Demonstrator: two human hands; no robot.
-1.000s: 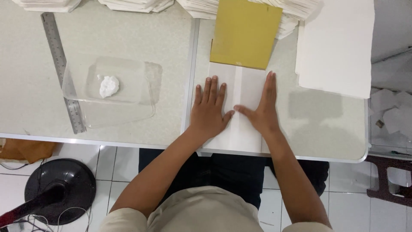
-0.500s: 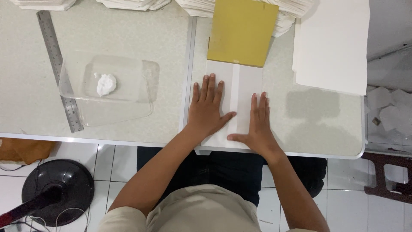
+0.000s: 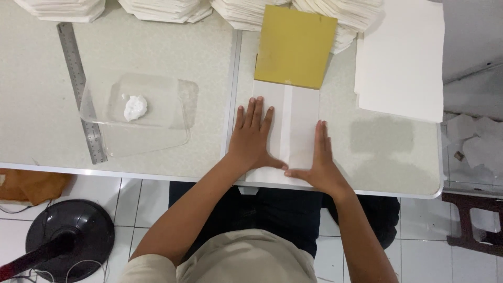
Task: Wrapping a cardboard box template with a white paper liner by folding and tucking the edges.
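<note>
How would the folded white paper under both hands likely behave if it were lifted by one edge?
The folded white paper lies thin and flat, so it would probably droop. Its flaps may spring open once the left hand and right hand lift. It looks light and easily slid.

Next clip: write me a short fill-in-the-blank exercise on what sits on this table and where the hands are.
1. Both the left hand and the right hand lie flat on a folded sheet of white ____.
2. The card at the sheet's far end is ____ in colour.
3. The clear tray holds a white lump and lies beside a metal ____.

Missing words: paper; yellow; ruler
</note>
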